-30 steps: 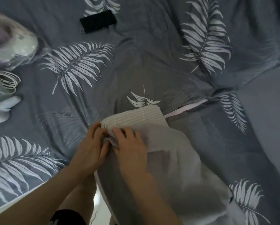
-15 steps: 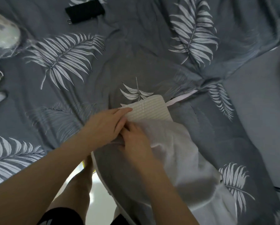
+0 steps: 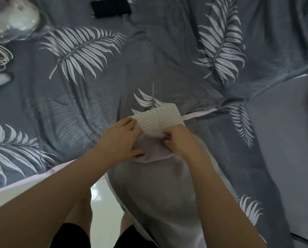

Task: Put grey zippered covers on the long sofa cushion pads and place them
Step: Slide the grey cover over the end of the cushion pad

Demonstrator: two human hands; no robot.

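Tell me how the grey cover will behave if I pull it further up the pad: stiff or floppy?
Probably floppy: the cover bunches into folds where the left hand and right hand grip it. Likely light, since it looks like thin cloth. It may drag rather than slide, as the pad has a bumpy surface.

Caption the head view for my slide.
Left hand and right hand hold the grey cover around the protruding cushion pad.
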